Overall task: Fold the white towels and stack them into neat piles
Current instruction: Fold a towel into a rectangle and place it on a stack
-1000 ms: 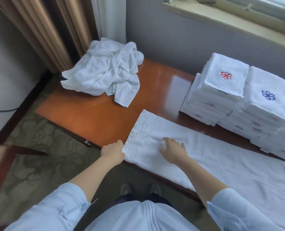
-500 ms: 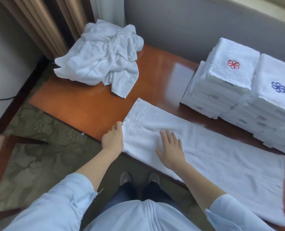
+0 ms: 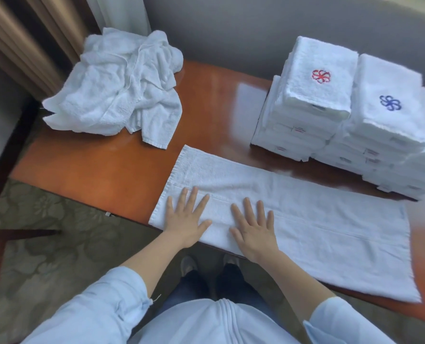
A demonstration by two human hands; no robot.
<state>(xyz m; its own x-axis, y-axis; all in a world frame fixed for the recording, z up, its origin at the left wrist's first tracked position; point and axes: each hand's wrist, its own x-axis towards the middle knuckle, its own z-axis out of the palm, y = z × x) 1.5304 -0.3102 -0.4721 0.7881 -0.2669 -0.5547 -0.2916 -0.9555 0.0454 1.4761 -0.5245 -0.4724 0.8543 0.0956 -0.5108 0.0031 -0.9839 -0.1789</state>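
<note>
A long white towel, folded lengthwise, lies flat along the near edge of the wooden table. My left hand presses flat on its left end, fingers spread. My right hand lies flat beside it on the same towel, fingers straight. A crumpled heap of unfolded white towels sits at the table's far left. At the far right stand piles of folded towels, one topped with a red emblem, another with a blue emblem.
A grey wall runs behind the table and beige curtains hang at the back left. Patterned carpet lies below the table's near edge, with my shoes on it. Bare wood shows between the heap and the piles.
My left hand let go of the towel's left edge and now lies flat on it. My right hand flattened and slid slightly right. The camera tilted lower.
</note>
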